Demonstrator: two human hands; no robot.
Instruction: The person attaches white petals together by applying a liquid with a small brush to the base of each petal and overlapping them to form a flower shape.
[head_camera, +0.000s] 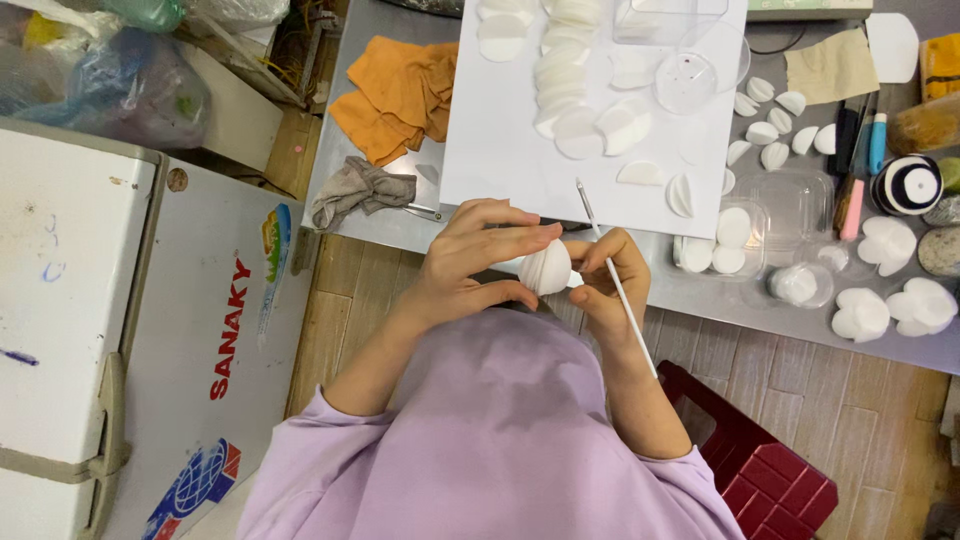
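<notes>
My left hand (478, 252) grips a white ribbed bundle of folded paper rounds (546, 268) just in front of the grey table's near edge. My right hand (612, 275) pinches the bundle's right side and also holds a thin white stick (612, 275) that slants from above the white sheet (500, 150) down past my wrist. Many loose white rounds and folded half-rounds (575, 110) lie on that sheet beyond my hands.
An orange cloth (400, 95) and a grey rag (358, 190) lie at the table's left. Clear plastic tubs (770, 215), pens (865, 140), a striped ball (908, 185) and finished white paper shapes (890, 300) sit right. A red stool (770, 470) stands below; a white chest appliance (90, 300) left.
</notes>
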